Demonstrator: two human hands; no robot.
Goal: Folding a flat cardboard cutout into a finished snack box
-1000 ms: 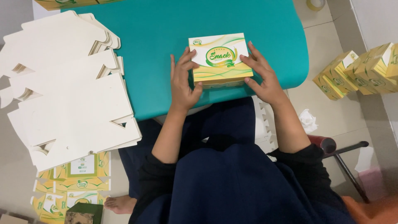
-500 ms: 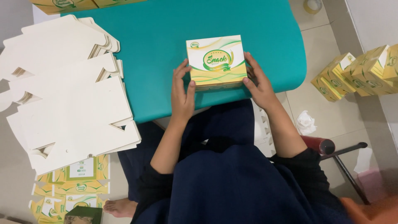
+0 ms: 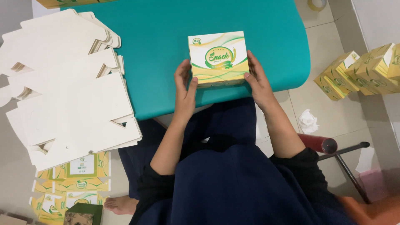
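- Box [image 3: 218, 58], yellow-white-green, is held on the teal table [image 3: 158, 50] near its front edge.
- Left hand [image 3: 184, 85] is pressed to the box's left side, fingers together, thumb on the front corner.
- Right hand [image 3: 258, 79] is clamped on the right side, fingers slightly spread.
- Flat cardboard blanks [image 3: 66, 91] are stacked at the left.

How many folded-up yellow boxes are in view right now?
At least 5: one box on the teal table between the left hand and right hand, roughly four finished boxes on the floor at right. More may be hidden or out of frame.
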